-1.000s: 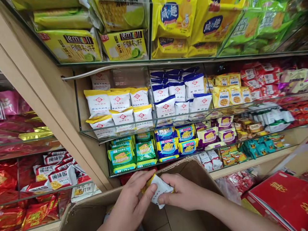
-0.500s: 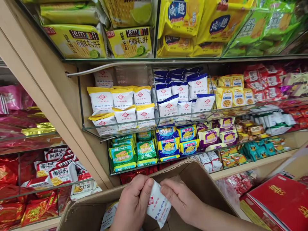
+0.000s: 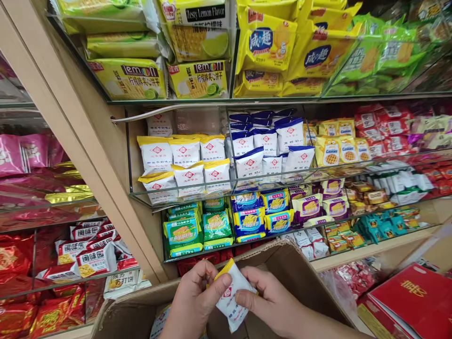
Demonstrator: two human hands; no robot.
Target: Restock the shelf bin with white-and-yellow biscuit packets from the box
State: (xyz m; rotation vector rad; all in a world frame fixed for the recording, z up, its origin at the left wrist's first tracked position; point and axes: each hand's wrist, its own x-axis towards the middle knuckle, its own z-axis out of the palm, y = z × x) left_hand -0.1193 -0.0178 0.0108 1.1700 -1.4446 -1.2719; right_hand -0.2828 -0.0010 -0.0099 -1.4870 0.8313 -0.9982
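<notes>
Both my hands hold one small white snack packet point(image 3: 232, 297) with a yellow top edge and a red diamond logo, just above an open cardboard box point(image 3: 282, 263). My left hand point(image 3: 194, 306) pinches its left side between thumb and fingers. My right hand point(image 3: 270, 301) grips its right side. More white packets point(image 3: 158, 322) lie inside the box under my left hand. On the glass shelf above stand matching yellow-edged white packets point(image 3: 183, 162), with blue-edged white packets point(image 3: 264, 146) to their right.
Glass shelves point(image 3: 176, 190) hold many snacks: yellow lemon biscuit packs point(image 3: 130, 77) on top, green and blue packs point(image 3: 215, 223) below, red packs point(image 3: 84, 256) at left. A slanted wooden post point(image 3: 81, 146) divides the shelving. A red box point(image 3: 413, 294) sits at lower right.
The packet has been turned in my hands, so its yellow edge now points up and left. The view has tipped slightly upward, and both hands stay over the box.
</notes>
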